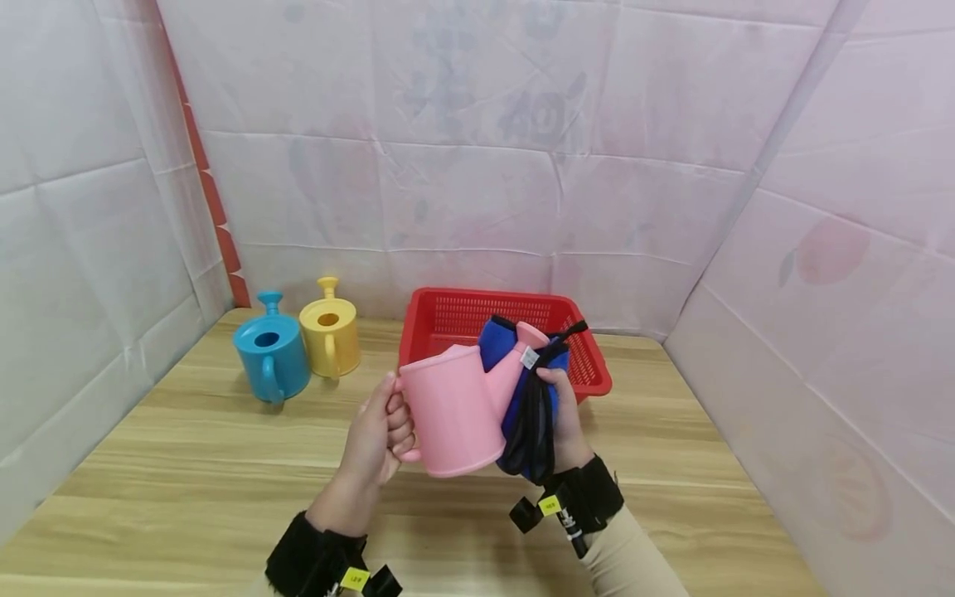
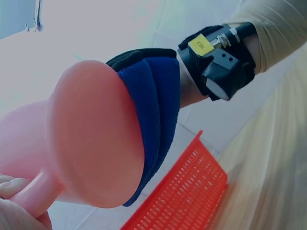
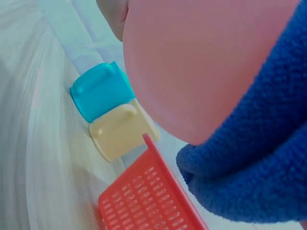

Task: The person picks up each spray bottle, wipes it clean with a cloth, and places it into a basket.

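My left hand [image 1: 375,435] grips the handle of a pink watering can [image 1: 451,414], which is raised above the table, its spout pointing right. In my right hand [image 1: 569,424] is a folded blue cloth [image 1: 496,342] with black trim and hanging black strips. The plush cloth [image 3: 259,167] lies against the can [image 3: 201,67] in the right wrist view. Seen from the left wrist, the can's base [image 2: 96,139] faces the camera and the blue cloth [image 2: 160,100] wraps its far side. Most of the right-hand fingers are hidden behind the cloth.
Behind the hands stands a red perforated basket [image 1: 427,323] near the back wall. A blue watering can [image 1: 279,365] and a yellow watering can [image 1: 341,340] stand side by side at the back left of the wooden table [image 1: 186,473]. Pale sheets hang around the table.
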The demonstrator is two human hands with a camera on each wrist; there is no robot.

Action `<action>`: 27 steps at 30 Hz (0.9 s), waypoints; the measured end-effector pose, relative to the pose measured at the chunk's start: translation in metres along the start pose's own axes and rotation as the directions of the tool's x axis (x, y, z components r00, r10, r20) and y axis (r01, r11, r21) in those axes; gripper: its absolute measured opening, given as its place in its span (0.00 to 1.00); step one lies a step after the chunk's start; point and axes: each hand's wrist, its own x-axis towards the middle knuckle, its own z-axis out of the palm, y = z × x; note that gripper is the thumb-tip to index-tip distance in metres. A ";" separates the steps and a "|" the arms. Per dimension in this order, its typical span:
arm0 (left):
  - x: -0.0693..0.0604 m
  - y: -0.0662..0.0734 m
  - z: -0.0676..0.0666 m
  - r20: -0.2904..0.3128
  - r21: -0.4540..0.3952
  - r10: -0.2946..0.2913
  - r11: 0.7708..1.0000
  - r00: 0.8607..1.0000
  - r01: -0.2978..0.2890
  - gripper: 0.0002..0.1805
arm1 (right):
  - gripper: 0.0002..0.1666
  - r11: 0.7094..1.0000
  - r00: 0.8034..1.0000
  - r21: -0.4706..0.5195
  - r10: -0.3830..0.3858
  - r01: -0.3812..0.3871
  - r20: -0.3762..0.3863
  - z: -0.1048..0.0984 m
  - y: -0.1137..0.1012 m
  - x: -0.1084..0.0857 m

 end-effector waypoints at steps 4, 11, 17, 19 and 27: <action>0.001 -0.001 -0.002 -0.009 -0.028 -0.002 1.000 1.000 0.002 0.25 | 0.22 0.999 0.999 0.007 0.039 -0.039 -0.026 -0.001 0.004 0.001; 0.002 -0.002 -0.005 -0.041 -0.063 -0.010 0.998 0.999 0.007 0.26 | 0.14 0.998 0.999 -0.032 0.051 -0.051 0.000 -0.009 0.015 0.007; 0.002 -0.002 -0.004 -0.103 -0.089 -0.035 0.996 0.994 0.026 0.26 | 0.24 0.981 1.000 -0.194 0.000 0.000 0.000 -0.014 0.024 0.011; 0.002 0.001 -0.004 -0.123 -0.102 -0.029 0.995 0.992 0.016 0.26 | 0.31 0.969 1.000 -0.246 0.018 -0.013 0.017 -0.015 0.027 0.011; 0.006 0.010 -0.007 -0.172 -0.095 0.012 0.995 0.985 -0.029 0.25 | 0.37 0.924 0.987 -0.383 0.053 0.008 0.149 -0.017 0.034 0.007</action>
